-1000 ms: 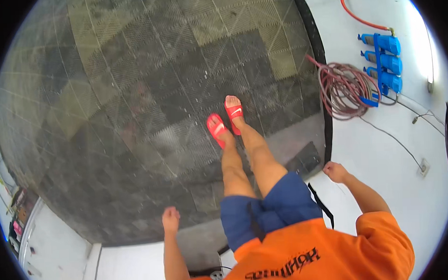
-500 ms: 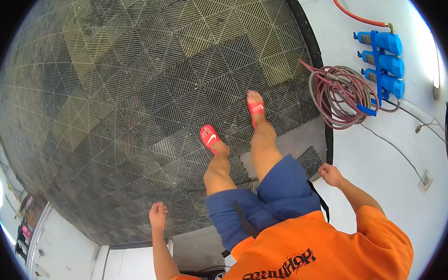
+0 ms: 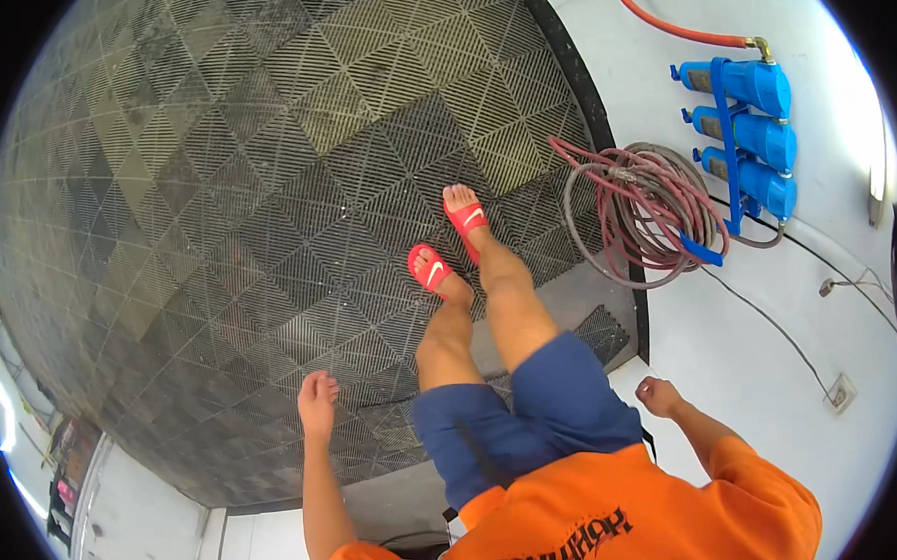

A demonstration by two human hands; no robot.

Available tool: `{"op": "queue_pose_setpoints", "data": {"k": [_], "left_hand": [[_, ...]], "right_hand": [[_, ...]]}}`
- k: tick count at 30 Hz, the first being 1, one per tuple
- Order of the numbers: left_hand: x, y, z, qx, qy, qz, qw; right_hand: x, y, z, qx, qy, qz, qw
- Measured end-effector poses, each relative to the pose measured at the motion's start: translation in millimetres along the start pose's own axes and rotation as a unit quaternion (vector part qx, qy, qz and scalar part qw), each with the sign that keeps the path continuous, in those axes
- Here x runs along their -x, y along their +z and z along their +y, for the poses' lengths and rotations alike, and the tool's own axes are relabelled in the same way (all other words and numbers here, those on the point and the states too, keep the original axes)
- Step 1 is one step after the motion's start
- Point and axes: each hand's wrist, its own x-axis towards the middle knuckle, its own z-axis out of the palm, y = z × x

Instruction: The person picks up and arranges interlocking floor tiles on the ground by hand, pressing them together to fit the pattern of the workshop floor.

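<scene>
My left hand (image 3: 318,404) hangs over the tiled floor at my left side, holding nothing. Its fingers are loosely bent, with small gaps between them. My right hand (image 3: 659,397) is out by my right hip in front of the white wall, curled into a loose fist with no object visible in it. Neither hand touches anything. Between them are my blue shorts (image 3: 529,412) and orange shirt (image 3: 629,512). Both feet stand on the floor in red slides (image 3: 432,273), the right foot a little ahead.
Dark ribbed floor tiles (image 3: 265,208) spread ahead and left. On the right wall hang a coiled reddish hose (image 3: 656,211), several blue filter canisters (image 3: 753,142) and an orange hose (image 3: 673,32). Lower down are a cable (image 3: 771,334) and a wall socket (image 3: 840,394). Cluttered shelving (image 3: 69,477) stands far left.
My right foot has shifted left, closer to the other foot. My left hand has risen slightly and its fingers have loosened. The wall fixtures have slid left in view; my right hand is slightly lower.
</scene>
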Motion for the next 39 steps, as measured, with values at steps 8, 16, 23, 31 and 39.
{"op": "queue_pose_setpoints", "data": {"k": [8,16,23,31,39], "left_hand": [[22,5,-126,-0.106,-0.080,-0.039,0.990],[77,99,-27,0.000,-0.139,-0.023,0.990],[99,151,-71,-0.061,-0.063,-0.006,0.996],[40,203,-122,0.030,-0.144,-0.019,0.989],[59,223,-86,-0.112,-0.158,-0.097,0.976]], "right_hand": [[1,-7,79,-0.030,0.031,0.017,0.999],[-9,-40,128,0.009,0.074,-0.073,0.995],[-32,-77,182,0.092,0.081,-0.002,0.992],[-80,-77,198,0.128,0.173,-0.048,0.975],[-68,-27,229,0.075,0.113,-0.154,0.979]]}}
